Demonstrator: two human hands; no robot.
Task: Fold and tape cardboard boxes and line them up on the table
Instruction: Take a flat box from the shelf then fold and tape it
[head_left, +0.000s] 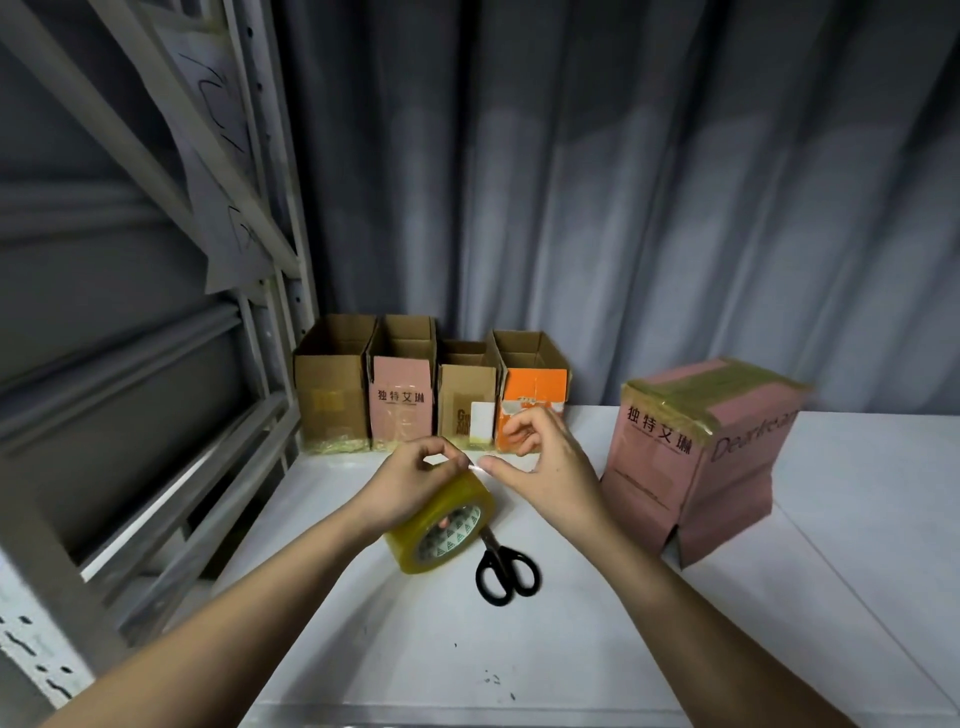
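A: State the position of the tape roll (440, 525).

B: The roll is yellowish and translucent, held on edge above the white table (363, 649), its printed core facing the camera. The left hand (415, 480) grips it from above, fingers curled over the rim.

A: And the right hand (545, 462)?

B: Thumb and forefinger are pressed together, pinching the free end of the tape (475, 467) just beside the left fingertips. The remaining fingers are curled loosely above.

A: Location of the cutting tool?

B: Black-handled scissors (504, 566) lie flat on the table, just beside and partly below the roll, handles toward the camera.

A: Status of the boxes.

B: The pink box (696, 452) stands to the right, near the right forearm, its upper face covered with tape strips, with printed lettering on two sides. Its lower flaps stand slightly apart at the corner. Four boxes stand in a row at the far table edge, tops open, sides touching: a plain brown box (330, 395), a second pink box (402, 400), a small brown box (465, 400) bearing a white label, and an orange box (532, 395).

A: Surroundings?

B: A grey curtain (623, 182) hangs behind the row. A pale metal rack (249, 218) stands to the left.
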